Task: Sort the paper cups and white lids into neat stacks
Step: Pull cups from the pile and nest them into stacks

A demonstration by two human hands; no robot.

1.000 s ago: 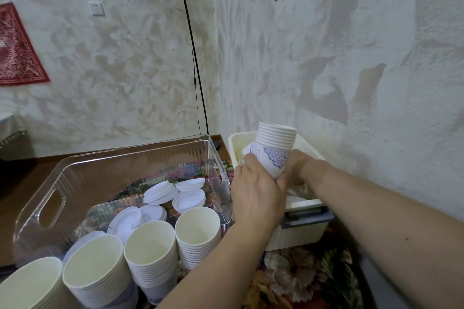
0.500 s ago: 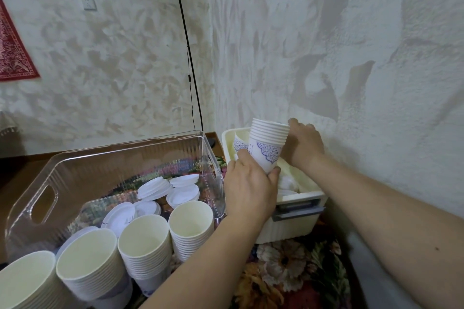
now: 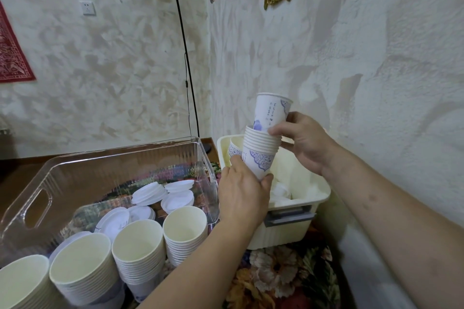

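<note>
My left hand point(image 3: 243, 195) grips the bottom of a nested stack of white paper cups with blue patterns point(image 3: 261, 155), held above the cream bin point(image 3: 283, 233). My right hand point(image 3: 305, 140) pinches a single patterned cup point(image 3: 272, 113) whose base sits partway inside the top of that stack. Another patterned cup point(image 3: 234, 150) leans inside the bin behind the stack. Several white lids point(image 3: 160, 195) lie loose in the clear plastic tub point(image 3: 75, 173). Several stacks of plain cups point(image 3: 184, 231) stand at the lower left.
The textured wall runs close along the right side. A black floor lamp stand point(image 3: 185, 57) rises behind the tub. Crumpled white items point(image 3: 281, 190) lie inside the cream bin. A floral cloth point(image 3: 276, 276) covers the surface below.
My right hand left the bin and came up holding a single cup, now partly set into the top of the stack. My left hand kept hold of the stack.
</note>
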